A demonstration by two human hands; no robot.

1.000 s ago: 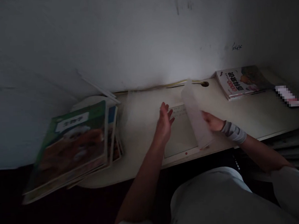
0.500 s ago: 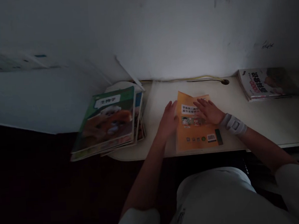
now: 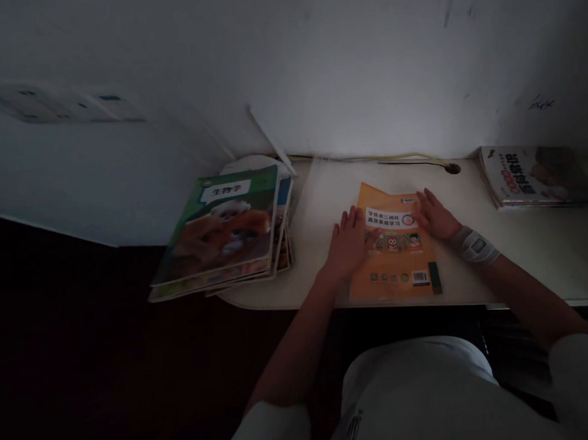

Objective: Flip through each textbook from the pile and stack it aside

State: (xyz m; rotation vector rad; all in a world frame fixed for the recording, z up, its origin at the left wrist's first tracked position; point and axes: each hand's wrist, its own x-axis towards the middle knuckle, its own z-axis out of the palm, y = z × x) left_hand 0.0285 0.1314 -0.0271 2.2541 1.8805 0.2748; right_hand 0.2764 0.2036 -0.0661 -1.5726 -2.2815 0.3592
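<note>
An orange book point(image 3: 395, 267) with white labels and small cartoon pictures lies flat on the white desk point(image 3: 297, 285), its upper left corner sticking out. My left hand point(image 3: 347, 243) rests open on its left edge, fingers spread. At the upper right edge of the book is my right hand point(image 3: 436, 216), open, with fingertips on the cover; a grey band point(image 3: 475, 244) circles that wrist. Neither hand grasps anything.
A stack of books with a green biology cover point(image 3: 225, 230) overhangs the desk's left end. More books point(image 3: 528, 175) lie at the back right. A yellow cable point(image 3: 399, 157) runs along the wall to a hole point(image 3: 452, 168). A white rod-like piece stands behind the left stack.
My right hand has moved off the middle of the orange cover to its right edge. My left hand now lies over the left edge. The view has shifted slightly.
</note>
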